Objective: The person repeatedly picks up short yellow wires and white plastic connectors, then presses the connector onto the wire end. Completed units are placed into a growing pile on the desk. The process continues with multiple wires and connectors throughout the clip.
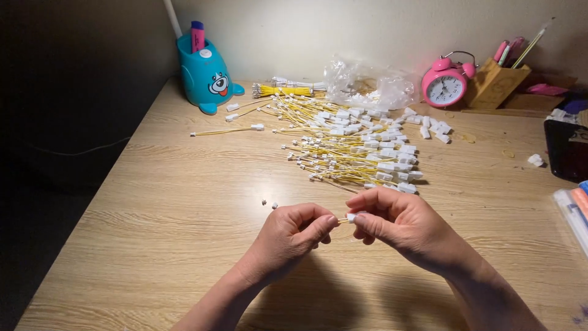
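Left hand [293, 236] and right hand [398, 224] meeting above the counter [153, 202], both pinching one yellow wire [342, 220] with white connector [351, 216].

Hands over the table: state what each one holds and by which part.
Right hand pinches a white connector at the end of a thin yellow wire; left hand pinches the wire beside it. The wire's remaining length is hidden.

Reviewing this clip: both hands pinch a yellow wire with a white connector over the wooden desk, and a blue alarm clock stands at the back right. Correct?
Not quite. The alarm clock is pink, not blue, as the head view shows. The rest holds: left hand and right hand pinch the wire with its white connector over the desk.
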